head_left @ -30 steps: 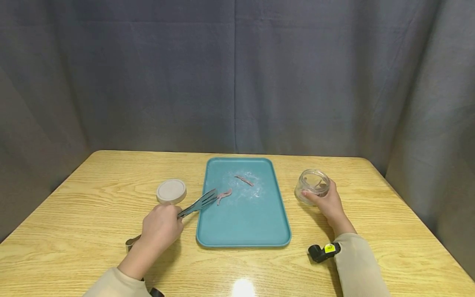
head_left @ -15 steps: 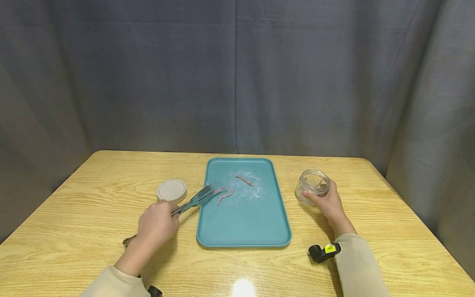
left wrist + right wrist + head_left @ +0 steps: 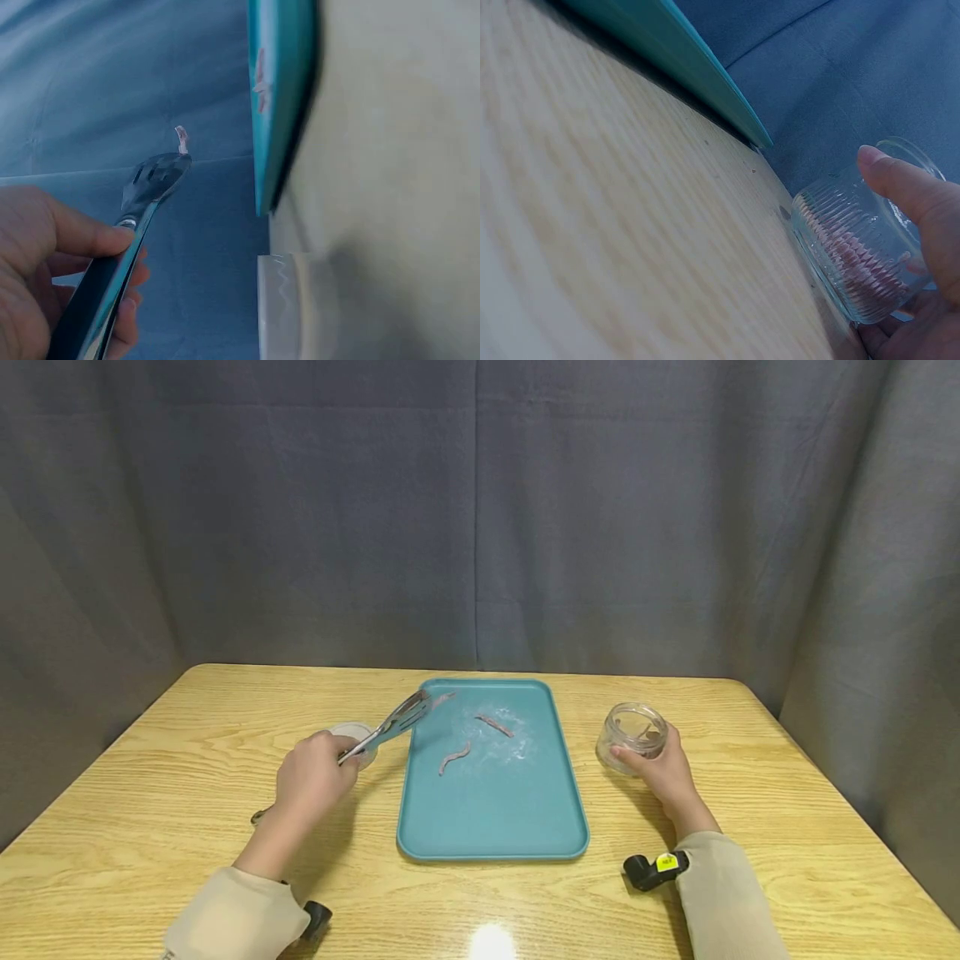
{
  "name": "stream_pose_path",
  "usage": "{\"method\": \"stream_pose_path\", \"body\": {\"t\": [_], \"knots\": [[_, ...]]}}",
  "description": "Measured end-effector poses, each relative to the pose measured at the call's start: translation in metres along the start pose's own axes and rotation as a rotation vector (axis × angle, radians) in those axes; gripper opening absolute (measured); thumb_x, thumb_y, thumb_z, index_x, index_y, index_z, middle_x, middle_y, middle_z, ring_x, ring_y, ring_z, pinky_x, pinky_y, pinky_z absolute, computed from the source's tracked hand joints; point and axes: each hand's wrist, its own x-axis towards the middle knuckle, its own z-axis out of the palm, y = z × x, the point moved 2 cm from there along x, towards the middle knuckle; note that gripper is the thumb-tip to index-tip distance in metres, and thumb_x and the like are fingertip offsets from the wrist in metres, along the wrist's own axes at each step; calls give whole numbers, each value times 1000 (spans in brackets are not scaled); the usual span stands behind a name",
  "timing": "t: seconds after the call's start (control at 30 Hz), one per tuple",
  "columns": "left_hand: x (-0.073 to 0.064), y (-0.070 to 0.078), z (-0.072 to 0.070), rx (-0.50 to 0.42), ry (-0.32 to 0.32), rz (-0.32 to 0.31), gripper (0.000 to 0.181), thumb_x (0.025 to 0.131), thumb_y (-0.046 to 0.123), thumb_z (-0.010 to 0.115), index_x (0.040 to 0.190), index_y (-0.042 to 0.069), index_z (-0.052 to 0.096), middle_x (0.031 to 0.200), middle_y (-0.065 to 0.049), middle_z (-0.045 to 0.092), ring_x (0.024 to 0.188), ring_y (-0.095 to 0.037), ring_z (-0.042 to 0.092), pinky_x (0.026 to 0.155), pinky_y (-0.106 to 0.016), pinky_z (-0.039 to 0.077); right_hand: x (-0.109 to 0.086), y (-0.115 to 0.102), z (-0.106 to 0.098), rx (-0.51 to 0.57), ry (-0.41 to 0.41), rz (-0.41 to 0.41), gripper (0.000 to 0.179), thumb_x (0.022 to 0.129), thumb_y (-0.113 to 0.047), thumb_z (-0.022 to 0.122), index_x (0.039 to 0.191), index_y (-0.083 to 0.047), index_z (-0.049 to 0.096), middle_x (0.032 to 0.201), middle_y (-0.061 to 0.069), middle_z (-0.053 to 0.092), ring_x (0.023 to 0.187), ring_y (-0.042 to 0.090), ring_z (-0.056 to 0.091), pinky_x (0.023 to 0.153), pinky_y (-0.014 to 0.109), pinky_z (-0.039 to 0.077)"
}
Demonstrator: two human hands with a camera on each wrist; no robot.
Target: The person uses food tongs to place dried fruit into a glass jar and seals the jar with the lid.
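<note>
Tongs (image 3: 390, 727) sit in the left hand (image 3: 309, 779), whose fingers curl round the handle, and their tips are raised above the far left corner of the teal tray (image 3: 491, 827) with a thin pinkish strip (image 3: 441, 697) pinched at the very end; the left wrist view shows the same strip (image 3: 181, 139) poking out past the tips. The tongs' long axis runs from the hand up and to the right, pointing roughly across the tray. The glass jar (image 3: 632, 737) stands on the counter (image 3: 150, 793) well apart from the strip, off the tray's right edge, with its mouth tipped a little. The right hand (image 3: 663, 772) grips it, thumb over the ribbed side and fingers behind. So the strip lies left of the jar with the full width of the tray between them. Two more strips (image 3: 453, 757) lie on the tray, and a round lid (image 3: 352, 732) rests on the counter beneath the tongs.
</note>
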Motion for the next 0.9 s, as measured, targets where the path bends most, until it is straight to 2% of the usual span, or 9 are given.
{"method": "stream_pose_path", "body": {"t": [0.2,0.43,0.7,0.9], "knots": [[17,16,-3,-53,30,42,18,77,8,56,90,4,68,67,-5,53,51,-17,40,39,-29,30,0,-1,0,3,0,2,92,73,-28,69,136,-3,7,132,24,23,120,37,24,96,45,19],[36,44,-4,-80,59,94,18,78,10,57,91,5,68,68,-5,53,54,-18,43,44,-29,33,0,0,1,8,-3,3,92,73,-29,69,136,-3,7,132,24,23,120,37,23,96,46,18],[52,78,-2,-120,61,97,17,80,14,59,93,11,69,74,-4,55,62,-19,47,50,-32,36,0,0,1,21,-6,-14,91,73,-27,69,136,-2,8,131,24,24,119,37,25,95,46,20],[59,102,2,-143,71,119,16,80,13,58,91,12,70,70,-2,53,60,-17,46,50,-31,35,1,0,0,17,-3,-7,92,72,-28,69,136,-2,8,131,25,24,119,37,25,95,46,20]]}}
